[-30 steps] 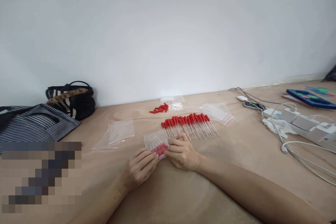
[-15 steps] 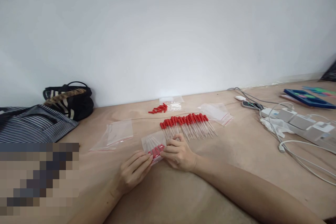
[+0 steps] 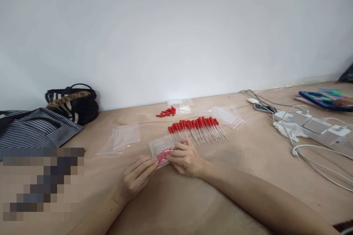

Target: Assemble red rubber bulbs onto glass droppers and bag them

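A clear zip bag (image 3: 154, 144) holds several glass droppers with red rubber bulbs (image 3: 164, 155). At the bag's lower left edge, my left hand (image 3: 139, 176) has its fingers closed on the plastic. My right hand (image 3: 188, 158) pinches the bag's right side near the zip strip, its thumb hidden beneath the fingers. Just beyond my right hand lies a row of red-bulbed droppers (image 3: 204, 128), thin clear stems toward me. Farther back are a small heap of loose red bulbs (image 3: 167, 111) and some clear glass tubes (image 3: 184, 109).
Flat zip bags (image 3: 126, 136) lie to the left, and more bags (image 3: 227, 116) to the right. A black bag (image 3: 85, 106) and a striped bag (image 3: 49, 128) stand far left. Power strips with chargers (image 3: 317, 130), white cables and a blue tray (image 3: 317, 99) occupy the right side.
My left hand's fingers have shifted slightly along the zip bag's edge; my right hand keeps its grip. Someone else's hand now shows at the blue tray on the far right.
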The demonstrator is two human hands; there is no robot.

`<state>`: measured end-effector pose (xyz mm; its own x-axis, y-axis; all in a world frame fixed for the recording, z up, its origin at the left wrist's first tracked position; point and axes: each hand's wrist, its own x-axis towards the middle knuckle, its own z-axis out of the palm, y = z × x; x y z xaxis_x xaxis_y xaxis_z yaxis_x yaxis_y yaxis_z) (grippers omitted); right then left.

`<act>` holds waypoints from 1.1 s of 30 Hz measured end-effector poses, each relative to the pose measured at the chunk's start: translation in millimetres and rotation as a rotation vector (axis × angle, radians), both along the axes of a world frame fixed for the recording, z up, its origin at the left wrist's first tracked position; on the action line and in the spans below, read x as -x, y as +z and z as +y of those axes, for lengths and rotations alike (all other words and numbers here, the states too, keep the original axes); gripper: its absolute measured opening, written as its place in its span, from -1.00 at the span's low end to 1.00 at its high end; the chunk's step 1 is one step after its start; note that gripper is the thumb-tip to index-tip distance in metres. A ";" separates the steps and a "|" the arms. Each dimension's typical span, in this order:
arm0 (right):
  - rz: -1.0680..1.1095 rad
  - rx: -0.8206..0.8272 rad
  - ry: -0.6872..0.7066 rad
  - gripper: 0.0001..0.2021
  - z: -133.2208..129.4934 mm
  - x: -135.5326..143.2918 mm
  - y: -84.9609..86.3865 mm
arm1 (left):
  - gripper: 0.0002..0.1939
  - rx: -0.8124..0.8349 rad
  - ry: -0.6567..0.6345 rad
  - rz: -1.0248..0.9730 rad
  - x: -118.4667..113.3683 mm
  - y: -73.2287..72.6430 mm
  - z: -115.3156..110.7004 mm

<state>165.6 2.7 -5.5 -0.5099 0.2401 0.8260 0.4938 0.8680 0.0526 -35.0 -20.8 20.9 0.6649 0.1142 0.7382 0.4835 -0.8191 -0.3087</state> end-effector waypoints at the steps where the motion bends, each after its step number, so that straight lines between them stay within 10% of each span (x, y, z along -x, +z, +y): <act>1: 0.004 -0.001 -0.003 -0.83 0.3 -0.4 -0.1 | -0.84 -0.006 0.015 -0.001 1.6 -0.3 -0.4; 33: 0.073 0.006 -0.023 -0.86 3.7 0.5 -0.7 | -0.87 0.065 0.037 -0.055 -10.1 -4.0 2.2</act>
<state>165.2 6.4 -6.1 -0.4425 0.2556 0.8596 0.5157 0.8567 0.0107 -24.9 -18.6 16.9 0.6179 0.1870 0.7637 0.5287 -0.8177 -0.2275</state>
